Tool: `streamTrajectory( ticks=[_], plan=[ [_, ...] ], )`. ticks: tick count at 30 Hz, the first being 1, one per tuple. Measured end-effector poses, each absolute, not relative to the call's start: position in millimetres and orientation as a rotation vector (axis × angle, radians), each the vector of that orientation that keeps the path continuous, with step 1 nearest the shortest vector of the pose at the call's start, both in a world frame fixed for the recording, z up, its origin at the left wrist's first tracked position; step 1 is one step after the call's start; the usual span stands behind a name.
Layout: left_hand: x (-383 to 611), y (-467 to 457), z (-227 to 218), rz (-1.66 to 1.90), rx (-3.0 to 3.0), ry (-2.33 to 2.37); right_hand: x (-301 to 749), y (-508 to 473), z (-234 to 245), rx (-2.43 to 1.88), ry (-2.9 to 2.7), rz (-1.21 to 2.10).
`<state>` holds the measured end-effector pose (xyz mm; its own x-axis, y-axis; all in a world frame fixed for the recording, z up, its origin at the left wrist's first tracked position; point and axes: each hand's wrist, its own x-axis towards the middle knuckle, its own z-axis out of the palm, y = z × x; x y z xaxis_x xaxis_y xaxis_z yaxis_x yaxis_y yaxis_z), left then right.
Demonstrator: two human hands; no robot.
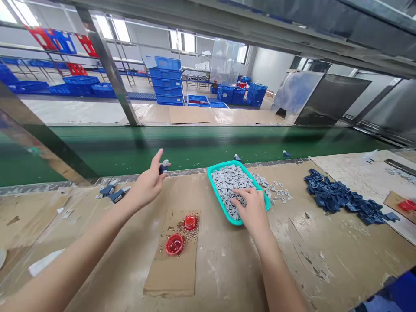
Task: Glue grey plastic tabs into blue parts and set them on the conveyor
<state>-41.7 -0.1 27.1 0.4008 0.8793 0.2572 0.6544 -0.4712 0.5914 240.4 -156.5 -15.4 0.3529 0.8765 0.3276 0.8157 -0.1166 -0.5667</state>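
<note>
Left grip (150, 181): partly closed, index finger extended, with one dark-blue plastic part (163, 168) held at the fingers near the far edge of the worktop (227, 268); I judge this a light hold, suited to a small part. Right grip (255, 206): thumb and index finger slightly parted over the turquoise tray (236, 222); I cannot tell whether anything is between the tips.

Nearest item before me: a cardboard strip (172, 277), lying flat, bearing a near red cup (174, 245) and a far red cup (190, 222). Spots surround both, so the strip presumably shields the surface from drips. Beyond it, to the right, the tray contains small grey pieces (229, 184); its rim likely prevents scattering. Loose grey pieces (281, 193) lie just beside its right side. A dark-blue pile (341, 197) lies well apart at the right, presumably separated from the grey stock. A small dark-blue cluster (116, 196) lies beyond my left forearm.

Past the worktop: a green conveyor belt (201, 145) carrying two dark-blue parts (286, 154). Farther off: blue crates (167, 80), stacked apparently to save floor space.
</note>
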Motion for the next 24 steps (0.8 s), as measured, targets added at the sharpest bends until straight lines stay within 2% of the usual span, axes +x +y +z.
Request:
streamTrajectory(
  ticks=[3,6,10,16,20,24],
  plan=[
    [-34.1,47.0,16.4,0.336,2.524,1.528,235.1,-150.2,-17.7,-1.979,-1.452,0.128],
    [-25.2,75.8,9.2,0.103,2.594,1.605,230.9,-149.0,-16.7,-2.007,-1.444,0.139],
    [10.4,102.2,18.6,0.045,2.597,1.634,225.9,-151.5,-9.1,-2.060,-1.386,0.181],
    [134.3,129.5,44.1,-0.064,2.585,1.403,221.8,-149.7,-6.0,-2.085,-1.349,0.174],
    [201.6,128.7,38.7,-0.126,2.504,1.442,219.6,-142.4,-17.9,-2.005,-1.335,0.063],
    [214.4,126.9,27.6,-0.063,2.394,1.452,219.5,-140.6,-22.2,-1.848,-1.271,0.014]
  ],
)
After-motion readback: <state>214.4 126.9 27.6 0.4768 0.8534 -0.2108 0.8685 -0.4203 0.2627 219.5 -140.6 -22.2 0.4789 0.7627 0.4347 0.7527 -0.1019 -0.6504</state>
